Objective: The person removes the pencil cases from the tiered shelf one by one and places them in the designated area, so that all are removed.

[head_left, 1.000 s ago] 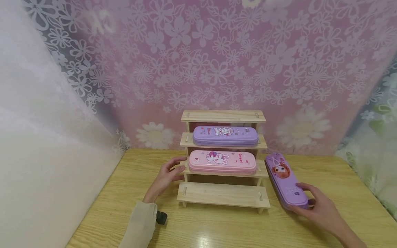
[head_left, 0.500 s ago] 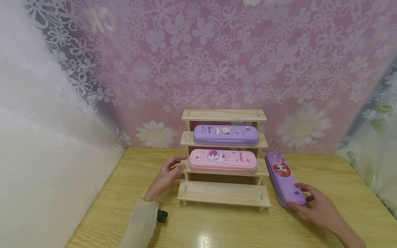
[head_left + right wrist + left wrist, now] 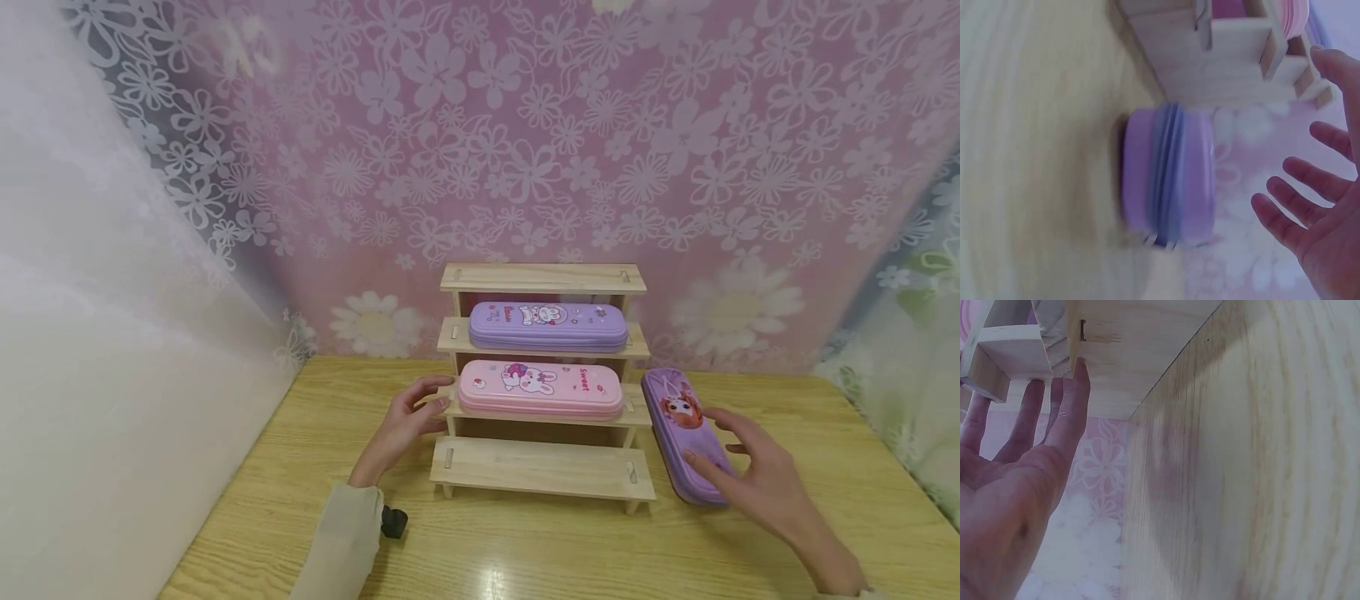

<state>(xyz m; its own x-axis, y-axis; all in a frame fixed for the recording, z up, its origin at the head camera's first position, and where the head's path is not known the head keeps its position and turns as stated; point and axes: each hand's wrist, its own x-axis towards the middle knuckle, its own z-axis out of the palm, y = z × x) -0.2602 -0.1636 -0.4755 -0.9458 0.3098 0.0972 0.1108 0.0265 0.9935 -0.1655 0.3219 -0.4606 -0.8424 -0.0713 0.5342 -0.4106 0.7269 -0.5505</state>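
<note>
A stepped wooden shelf (image 3: 536,467) stands on the table, with a lilac pencil case (image 3: 547,327) on one tier and a pink pencil case (image 3: 540,390) on the tier below. My left hand (image 3: 401,425) touches the shelf's left side beside the pink case. Extended fingers (image 3: 1071,409) meet the wood in the left wrist view. To the right of the shelf lies a purple pencil case (image 3: 688,450) with a doll-like picture on its lid. Above it my right hand (image 3: 765,483) hovers, fingers spread and holding nothing; the right wrist view has the hand (image 3: 1329,212) apart from the case.
The wooden table (image 3: 480,558) runs up to a pink flowered backdrop (image 3: 525,125). A pale cloth wall (image 3: 135,333) bounds the left side. The shelf's top tier (image 3: 543,277) and lowest tier (image 3: 536,467) carry nothing.
My right hand has let go of the near end of the purple pencil case and risen over it. That case's near end shifted slightly left. My left hand stays at the shelf.
</note>
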